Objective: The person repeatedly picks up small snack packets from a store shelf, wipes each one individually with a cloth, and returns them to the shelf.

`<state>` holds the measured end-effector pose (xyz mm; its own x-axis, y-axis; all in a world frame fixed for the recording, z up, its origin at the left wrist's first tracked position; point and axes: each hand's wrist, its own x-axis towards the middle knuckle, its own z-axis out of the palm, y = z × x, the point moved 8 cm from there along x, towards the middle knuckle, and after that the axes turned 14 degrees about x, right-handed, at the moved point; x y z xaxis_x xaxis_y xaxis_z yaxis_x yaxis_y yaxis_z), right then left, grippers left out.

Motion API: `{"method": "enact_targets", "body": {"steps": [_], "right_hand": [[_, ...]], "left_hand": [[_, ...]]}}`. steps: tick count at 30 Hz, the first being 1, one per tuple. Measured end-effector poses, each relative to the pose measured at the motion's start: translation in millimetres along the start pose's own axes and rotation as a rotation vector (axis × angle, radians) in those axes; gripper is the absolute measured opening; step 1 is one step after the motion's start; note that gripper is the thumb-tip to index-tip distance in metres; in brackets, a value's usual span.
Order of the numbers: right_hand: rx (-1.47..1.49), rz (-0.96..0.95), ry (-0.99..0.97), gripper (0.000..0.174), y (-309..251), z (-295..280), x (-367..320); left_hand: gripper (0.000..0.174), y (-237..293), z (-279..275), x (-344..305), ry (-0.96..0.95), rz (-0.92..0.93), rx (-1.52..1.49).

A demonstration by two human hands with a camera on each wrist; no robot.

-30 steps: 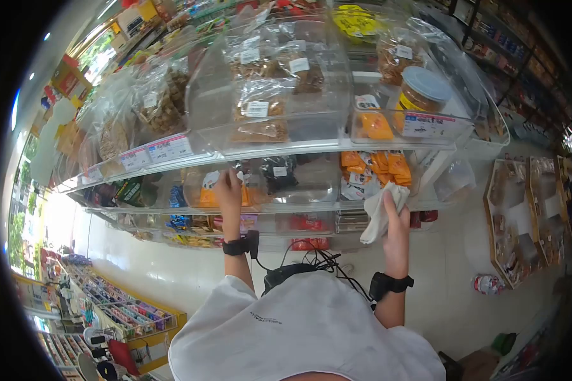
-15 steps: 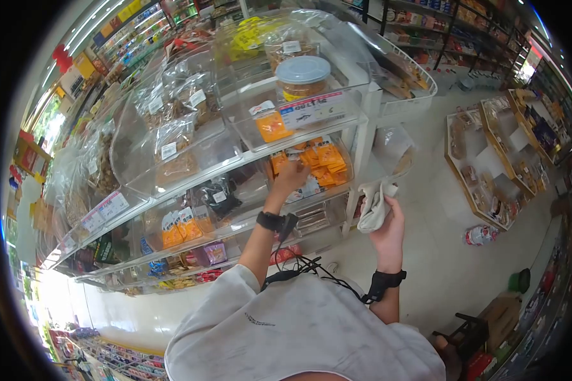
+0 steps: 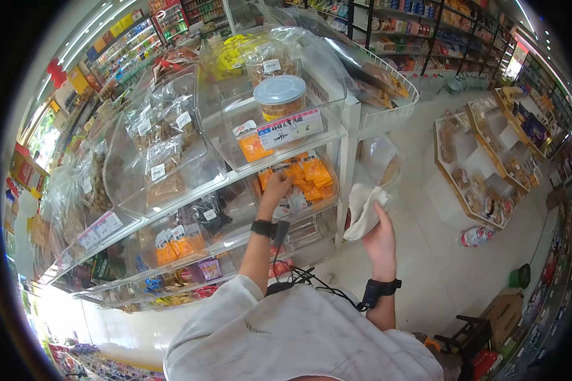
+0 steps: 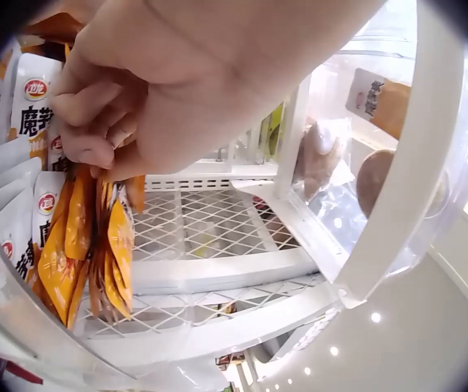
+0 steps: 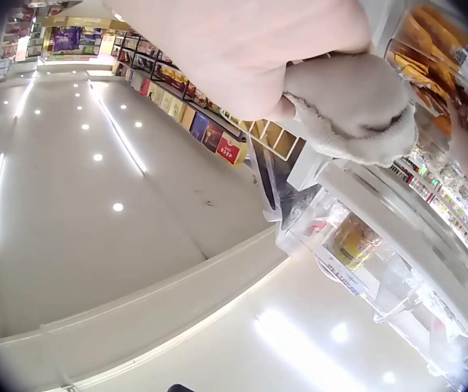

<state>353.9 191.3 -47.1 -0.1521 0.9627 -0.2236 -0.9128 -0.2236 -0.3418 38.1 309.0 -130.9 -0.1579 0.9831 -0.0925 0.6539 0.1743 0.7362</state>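
My left hand [image 3: 277,185] reaches into a clear bin [image 3: 333,197] on the lower shelf. Its fingers curl at the tops of orange snack packets [image 4: 119,253], pinching some of them; the thumb side is partly hidden. More orange-and-white packets [image 3: 314,168] lie loose around that hand, and others stand in a row by the bin's wall in the left wrist view. Out to the right of the shelf, my right hand [image 3: 380,241] grips a folded white cloth [image 3: 364,213], which bunches out past the fingers in the right wrist view [image 5: 352,102].
On the tier above, a blue-lidded tub [image 3: 279,95] and an orange packet [image 3: 254,147] sit behind a price tag [image 3: 290,129]. A white shelf post [image 3: 349,136] stands between my hands. Low display stands [image 3: 445,159] and a bottle pack [image 3: 476,237] are on the floor at right.
My left hand moved from the bin at left to the orange-packet bin at right. The right hand, with the cloth, left the shelf edge for the right side. The view turned right.
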Motion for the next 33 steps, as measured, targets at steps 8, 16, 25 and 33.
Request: {"method": "enact_targets", "body": {"steps": [8, 16, 25, 33], "right_hand": [[-0.141, 0.056, -0.073, 0.047, 61.8, 12.3, 22.2], [-0.614, -0.057, -0.273, 0.024, 137.2, 70.3, 22.6], [-0.563, 0.007, -0.144, 0.029, 163.0, 68.7, 22.0], [-0.669, 0.029, -0.277, 0.023, 159.4, 91.9, 13.8]], "left_hand": [[0.023, 46.1, -55.7, -103.9, -0.089, 0.076, -0.468], [0.02, 81.2, -73.6, -178.7, 0.045, 0.134, -0.227], [0.02, 69.5, -102.2, -207.9, 0.058, 0.094, -0.286], [0.019, 70.9, -119.5, -217.4, 0.006, 0.191, -0.245]]}}
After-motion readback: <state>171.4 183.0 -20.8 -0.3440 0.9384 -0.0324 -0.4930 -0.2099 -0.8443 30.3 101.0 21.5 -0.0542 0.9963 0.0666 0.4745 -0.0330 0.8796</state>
